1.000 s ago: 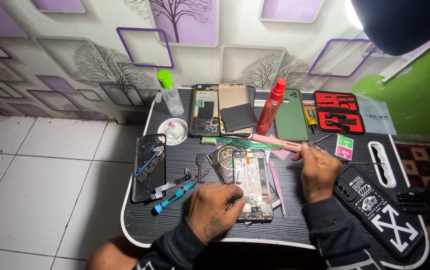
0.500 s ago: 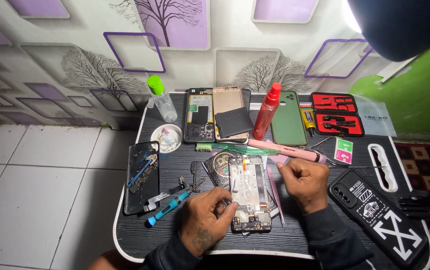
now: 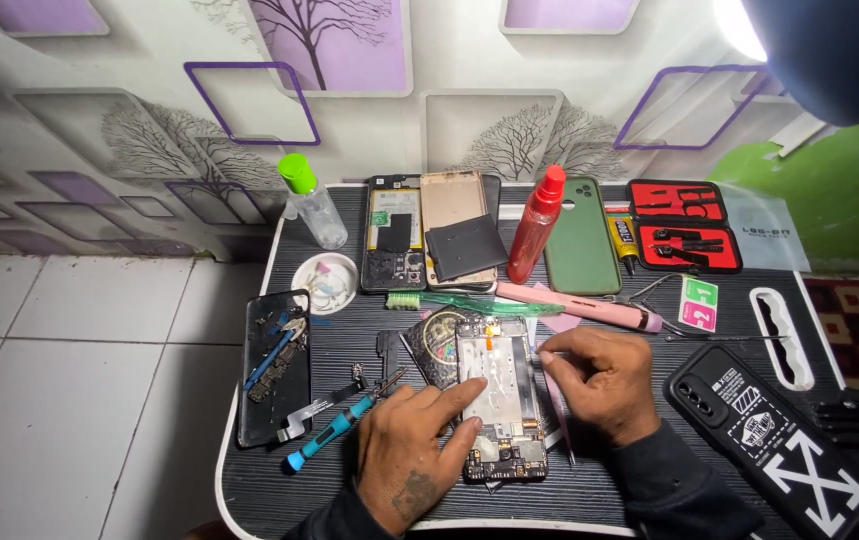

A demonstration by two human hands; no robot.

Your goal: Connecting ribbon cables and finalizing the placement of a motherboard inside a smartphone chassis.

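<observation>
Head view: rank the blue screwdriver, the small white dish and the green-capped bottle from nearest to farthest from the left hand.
From the left hand, which rests on the opened phone:
1. Blue screwdriver, just to the hand's left on the table.
2. Small white dish, farther up and left, beside the dismantled phones.
3. Green-capped bottle, at the table's far left edge.

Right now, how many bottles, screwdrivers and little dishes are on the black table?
Bottles: 2, a clear bottle with a green cap and a red bottle.
Screwdrivers: 1, a blue screwdriver next to the left hand.
Little dishes: 1, a white dish.
Total: 4
</observation>
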